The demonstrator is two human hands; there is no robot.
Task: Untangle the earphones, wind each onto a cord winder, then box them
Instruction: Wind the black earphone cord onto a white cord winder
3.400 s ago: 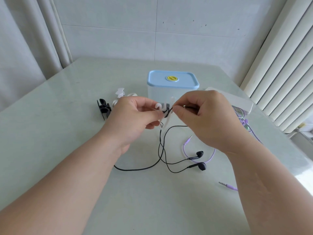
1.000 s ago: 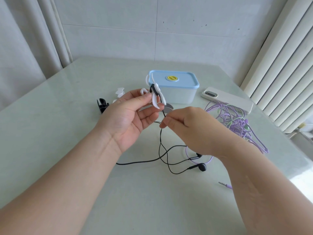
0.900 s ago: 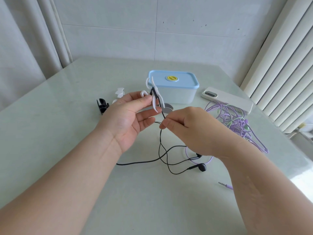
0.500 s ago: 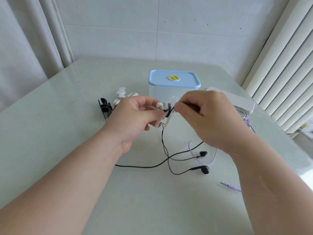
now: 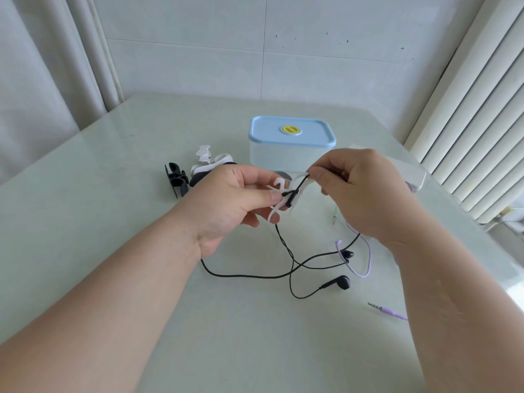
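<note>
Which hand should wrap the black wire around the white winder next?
Probably the right hand. Its fingers pinch the black wire right beside the white winder, while the left hand is busy holding that winder.

Two earphones [image 5: 341,282], one box [image 5: 292,150], one phone [image 5: 412,173], perhaps four winders [image 5: 175,180].

Mid-frame, the left hand [image 5: 226,199] grips a white cord winder [image 5: 286,198] while the right hand [image 5: 360,191] pinches the black earphone cord [image 5: 283,245] against it. The cord's slack and black earbuds [image 5: 341,282] lie on the desk [image 5: 85,222] below. A blue-lidded box [image 5: 292,143] stands behind, with spare winders [image 5: 177,178] to its left.
</note>
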